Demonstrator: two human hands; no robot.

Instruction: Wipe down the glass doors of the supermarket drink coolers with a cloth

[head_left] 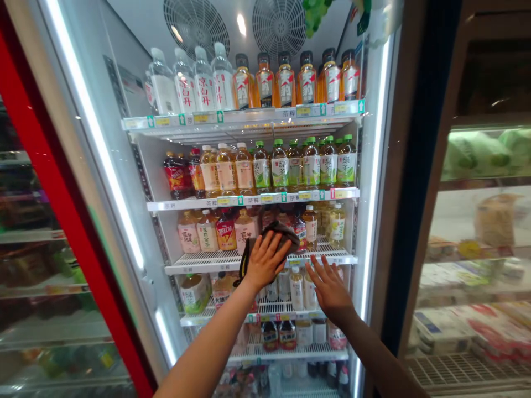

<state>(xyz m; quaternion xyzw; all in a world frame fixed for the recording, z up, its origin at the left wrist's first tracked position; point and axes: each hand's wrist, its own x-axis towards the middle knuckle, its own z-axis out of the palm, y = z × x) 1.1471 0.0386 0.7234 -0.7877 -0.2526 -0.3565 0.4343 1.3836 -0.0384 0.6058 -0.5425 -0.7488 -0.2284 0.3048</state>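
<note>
**Cloth at the third shelf of the open cooler**

Head view: I'm looking into an open drinks cooler with its red-framed door [62, 221] swung out to the left. My left hand [265, 261] holds a dark cloth [282, 232], fingers wrapped loosely over it. It presses the cloth against the bottles at the front of the third wire shelf [199, 261], and a loose end hangs below the wrist. My right hand [329, 287] is open with the fingers spread and the palm facing into the cooler. It sits just below that shelf's front edge, before the small pale bottles [296, 287] on the shelf beneath; I cannot tell whether it touches anything. Above are a row of green-capped tea bottles [311, 163], then clear water bottles [186, 83] beside amber bottles [298, 80], under two round fans [277, 25]. A second chilled case [485, 221] stands to the right.
</note>
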